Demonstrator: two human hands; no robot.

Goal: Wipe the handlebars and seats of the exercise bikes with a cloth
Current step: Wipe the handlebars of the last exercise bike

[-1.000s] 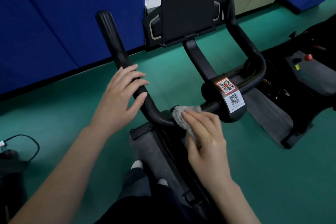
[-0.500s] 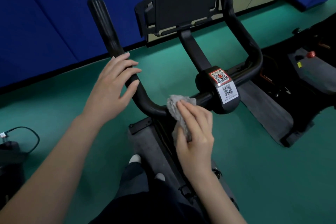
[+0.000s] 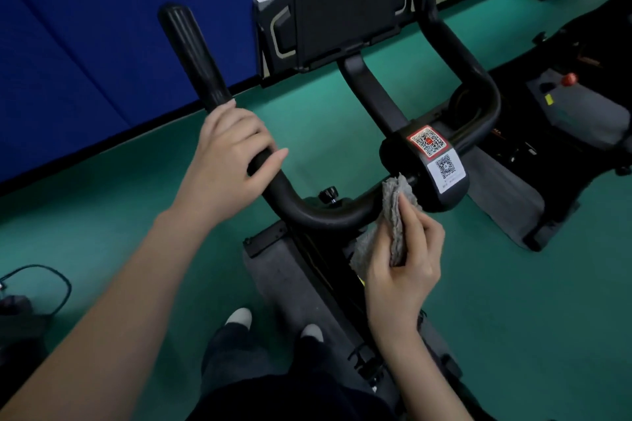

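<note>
Head view, looking down over the front of a black exercise bike (image 3: 369, 92) on a green floor (image 3: 513, 318), with a blue partition (image 3: 85, 44) behind on the left. A second machine (image 3: 578, 120) sits just to the right.

The handlebar (image 3: 198, 55) is a wide U. Its left horn has its long axis running from the near bend up and away to the left, with the capped tip pointing at the partition. The right horn rises on the far side. The cross piece runs left to right, near the person, into the centre clamp (image 3: 407, 164). A dark tablet holder (image 3: 342, 0) stands upright between the horns.

The person's left hand (image 3: 225, 161) is wrapped over the lower left horn, fingers curled round the bar and thumb sticking out to the right. The right hand (image 3: 403, 270) pinches a folded grey cloth (image 3: 396, 215) between thumb and fingers, knuckles bent. The cloth stands roughly upright. Its top edge touches the cross piece just beside the clamp, and a loose flap hangs below on the left.

Two QR stickers are on the clamp, a red-bordered one (image 3: 429, 142) above a white one (image 3: 446, 167). A small black knob (image 3: 328, 195) shows behind the cross piece.
</note>
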